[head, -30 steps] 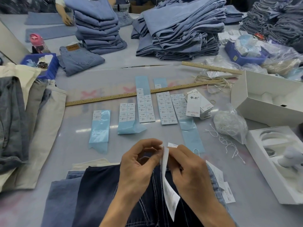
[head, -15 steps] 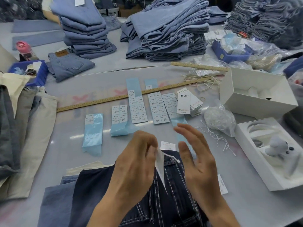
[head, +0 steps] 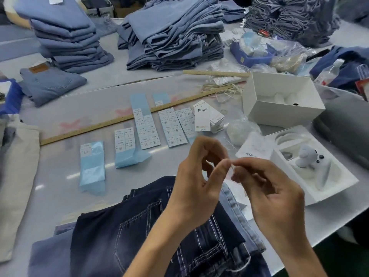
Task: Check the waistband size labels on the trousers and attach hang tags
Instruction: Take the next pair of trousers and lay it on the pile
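Dark blue jeans with white stitching lie on top of lighter jeans at the near table edge. Above them my left hand and my right hand meet fingertip to fingertip. Together they pinch a small white tag string between thumbs and forefingers. A blurred white hang tag shows just beyond my right fingers; whether it hangs from the string I cannot tell. A stack of hang tags stands mid-table, beside sheets of size stickers.
Blue backing strips and a long wooden ruler lie to the left. A bag of strings, an open white box and a tray holding a white figure sit to the right. Folded jeans stacks fill the far side.
Both hands lifted off the jeans waistband. My right hand opened, then came back to pinch the string with the left. The long white tag has left my left hand's grip.
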`<state>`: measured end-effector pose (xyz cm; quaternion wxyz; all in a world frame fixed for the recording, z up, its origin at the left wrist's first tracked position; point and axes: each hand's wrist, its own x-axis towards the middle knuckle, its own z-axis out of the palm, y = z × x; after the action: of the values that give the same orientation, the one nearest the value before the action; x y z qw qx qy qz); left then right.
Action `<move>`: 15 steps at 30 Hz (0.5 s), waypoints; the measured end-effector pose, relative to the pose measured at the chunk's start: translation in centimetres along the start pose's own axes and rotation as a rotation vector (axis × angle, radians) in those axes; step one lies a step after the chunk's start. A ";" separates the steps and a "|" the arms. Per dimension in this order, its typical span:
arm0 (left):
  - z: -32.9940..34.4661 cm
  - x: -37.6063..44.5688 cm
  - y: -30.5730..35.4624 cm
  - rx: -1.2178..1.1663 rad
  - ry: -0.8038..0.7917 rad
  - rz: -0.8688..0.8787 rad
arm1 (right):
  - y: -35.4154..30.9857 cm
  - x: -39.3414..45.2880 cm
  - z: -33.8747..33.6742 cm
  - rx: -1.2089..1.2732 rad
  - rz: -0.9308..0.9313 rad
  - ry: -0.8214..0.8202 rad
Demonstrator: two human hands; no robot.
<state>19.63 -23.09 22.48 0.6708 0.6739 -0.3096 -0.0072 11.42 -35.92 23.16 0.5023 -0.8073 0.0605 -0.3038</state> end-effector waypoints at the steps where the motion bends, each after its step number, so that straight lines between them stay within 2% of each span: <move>1: 0.0 -0.2 -0.4 -0.025 -0.010 -0.028 | 0.2 0.0 -0.3 0.001 0.030 -0.034; 4: 0.2 -1.2 -1.5 -0.064 -0.027 -0.062 | 0.8 -0.4 -0.6 0.003 0.095 -0.095; 7: -0.8 -2.6 -3.3 0.017 -0.004 -0.068 | 2.6 -0.9 0.4 -0.100 0.140 -0.173; 9: -3.0 -3.6 -5.6 0.190 -0.015 -0.209 | 4.1 -1.5 1.4 -0.162 0.233 -0.251; 11: -5.5 -5.0 -7.9 0.467 -0.157 -0.402 | 5.2 -2.5 2.4 -0.153 0.337 -0.354; 13: -6.5 -6.5 -9.2 0.639 -0.276 -0.467 | 5.4 -3.1 3.3 -0.089 0.383 -0.412; 15: -6.3 -7.2 -9.8 0.645 -0.175 -0.464 | 5.2 -2.9 3.9 -0.035 0.349 -0.389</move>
<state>20.48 -15.25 11.32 0.3766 0.8986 -0.1915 -0.1180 12.31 -34.24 16.29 0.5353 -0.8364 0.1065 -0.0503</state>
